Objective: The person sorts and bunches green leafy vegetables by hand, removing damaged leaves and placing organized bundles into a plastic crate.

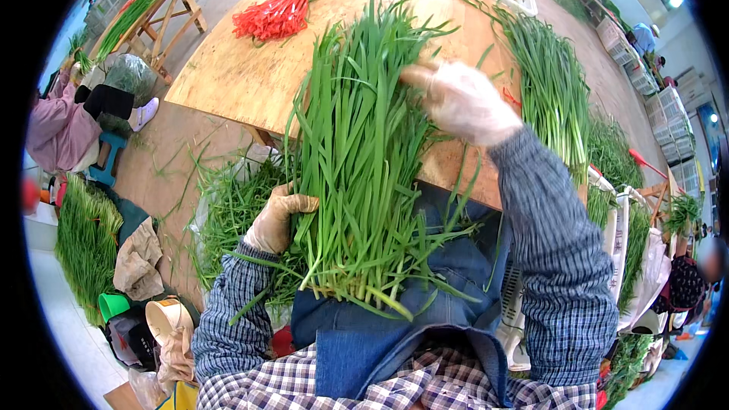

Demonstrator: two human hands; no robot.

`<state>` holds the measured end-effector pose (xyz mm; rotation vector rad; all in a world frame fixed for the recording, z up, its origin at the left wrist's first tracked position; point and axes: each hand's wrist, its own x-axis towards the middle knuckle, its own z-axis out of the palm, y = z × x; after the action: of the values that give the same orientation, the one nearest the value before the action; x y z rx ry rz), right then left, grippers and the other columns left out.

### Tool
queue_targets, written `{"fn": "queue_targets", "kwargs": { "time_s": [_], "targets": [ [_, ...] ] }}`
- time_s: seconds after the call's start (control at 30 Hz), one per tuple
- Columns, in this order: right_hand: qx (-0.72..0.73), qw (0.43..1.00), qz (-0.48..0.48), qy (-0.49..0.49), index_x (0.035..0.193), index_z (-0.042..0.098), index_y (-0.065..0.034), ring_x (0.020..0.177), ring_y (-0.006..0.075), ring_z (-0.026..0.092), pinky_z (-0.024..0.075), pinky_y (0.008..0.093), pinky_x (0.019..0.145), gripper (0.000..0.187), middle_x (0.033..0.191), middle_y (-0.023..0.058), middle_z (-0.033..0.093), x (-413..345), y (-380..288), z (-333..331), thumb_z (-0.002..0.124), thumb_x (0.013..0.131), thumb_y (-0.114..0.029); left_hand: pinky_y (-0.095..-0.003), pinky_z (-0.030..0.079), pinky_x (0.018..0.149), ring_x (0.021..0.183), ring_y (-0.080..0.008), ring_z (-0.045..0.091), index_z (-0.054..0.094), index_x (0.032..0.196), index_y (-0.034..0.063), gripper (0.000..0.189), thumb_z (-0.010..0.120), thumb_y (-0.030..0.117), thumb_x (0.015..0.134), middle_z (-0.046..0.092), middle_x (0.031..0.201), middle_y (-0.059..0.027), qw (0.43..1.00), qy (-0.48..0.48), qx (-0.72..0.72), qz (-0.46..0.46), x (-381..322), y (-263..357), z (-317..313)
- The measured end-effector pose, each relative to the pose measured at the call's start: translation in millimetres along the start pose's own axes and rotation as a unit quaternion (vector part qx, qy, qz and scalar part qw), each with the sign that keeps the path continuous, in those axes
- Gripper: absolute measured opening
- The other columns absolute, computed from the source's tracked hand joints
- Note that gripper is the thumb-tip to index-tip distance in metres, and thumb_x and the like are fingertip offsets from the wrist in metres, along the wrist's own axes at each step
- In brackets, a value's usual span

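Note:
A large bunch of long flat green leaves, which look like garlic chives (359,142), lies over the near edge of a wooden table (228,77), its stem ends above my lap. My left hand (279,219), in a pale glove, grips the bunch's left side near the lower end, thumb on top. My right hand (464,99), also gloved and motion-blurred, is at the bunch's upper right; whether its fingers hold any leaves cannot be told. On the table's right lies a second bunch of chives (547,85). A bundle of red plastic ties (285,8) lies at the table's far left.
A white plastic tray (527,3) stands at the table's far edge. Loose green trimmings (233,205) heap up below on the left. A seated person (68,119) is at the left, beside a blue stool (108,159). White-rimmed containers of greens stand close on the right.

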<state>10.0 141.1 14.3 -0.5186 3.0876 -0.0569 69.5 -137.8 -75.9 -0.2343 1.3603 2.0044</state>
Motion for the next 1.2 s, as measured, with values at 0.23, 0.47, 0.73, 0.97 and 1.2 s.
{"fn": "queue_targets", "kwargs": {
  "time_s": [0.23, 0.47, 0.73, 0.97, 1.2],
  "targets": [
    [0.127, 0.959, 0.224, 0.115, 0.119, 0.056, -0.0132, 0.089, 0.0194, 0.06, 0.0454, 0.0304, 0.083, 0.036, 0.102, 0.0134, 0.063, 38.6, 70.3, -39.0, 0.048, 0.084, -0.016, -0.0334, 0.05, 0.077, 0.085, -0.0216, 0.06, 0.056, 0.105, -0.0012, 0.041, 0.059, 0.005, 0.065, 0.06, 0.101, -0.0123, 1.0, -0.007, 0.019, 0.024, 6.0, -4.7, 0.3],
    [0.394, 0.902, 0.149, 0.096, 0.093, 0.064, 0.0006, 0.075, 0.0147, 0.061, 0.0478, 0.0277, 0.07, 0.027, 0.077, 0.0081, 0.064, -59.5, 0.5, -69.5, 0.058, 0.083, -0.023, -0.0353, 0.052, 0.075, 0.084, -0.0222, 0.061, 0.054, 0.107, 0.0, 0.046, 0.064, 0.008, 0.063, 0.061, 0.1, -0.0118, 0.997, 0.055, -0.049, -0.01, -2.9, -9.9, -8.5],
    [0.251, 0.965, 0.0, 0.082, 0.115, 0.053, 0.0011, 0.099, 0.0305, 0.057, 0.0443, 0.0369, 0.088, 0.046, 0.109, 0.021, 0.058, 14.8, -13.5, 9.1, 0.055, 0.081, -0.029, -0.0311, 0.049, 0.08, 0.088, -0.0198, 0.06, 0.047, 0.116, -0.005, 0.05, 0.064, 0.012, 0.072, 0.06, 0.103, -0.0123, 0.999, -0.034, 0.008, 0.038, 1.6, 6.7, 10.6],
    [0.338, 0.898, 0.113, 0.259, 0.099, 0.063, 0.0001, 0.079, 0.0142, 0.061, 0.0479, 0.0248, 0.072, 0.028, 0.089, 0.0112, 0.065, -51.2, -26.1, -17.9, 0.059, 0.084, -0.023, -0.0342, 0.048, 0.084, 0.096, -0.0204, 0.058, 0.048, 0.122, 0.0033, 0.055, 0.059, 0.039, 0.081, 0.058, 0.111, -0.0096, 0.993, -0.055, -0.079, 0.071, -2.7, -5.9, -20.3],
    [0.622, 0.74, 0.256, 0.021, 0.104, 0.057, 0.0053, 0.082, 0.0151, 0.059, 0.0472, 0.0273, 0.071, 0.048, 0.091, 0.011, 0.062, -95.5, -37.6, 43.9, 0.063, 0.08, -0.036, -0.0308, 0.042, 0.092, 0.104, -0.0183, 0.053, 0.04, 0.128, 0.0, 0.069, 0.065, 0.04, 0.077, 0.054, 0.116, -0.0101, 0.988, -0.035, 0.087, 0.121, 8.7, -6.5, -13.7]
  ]
}}
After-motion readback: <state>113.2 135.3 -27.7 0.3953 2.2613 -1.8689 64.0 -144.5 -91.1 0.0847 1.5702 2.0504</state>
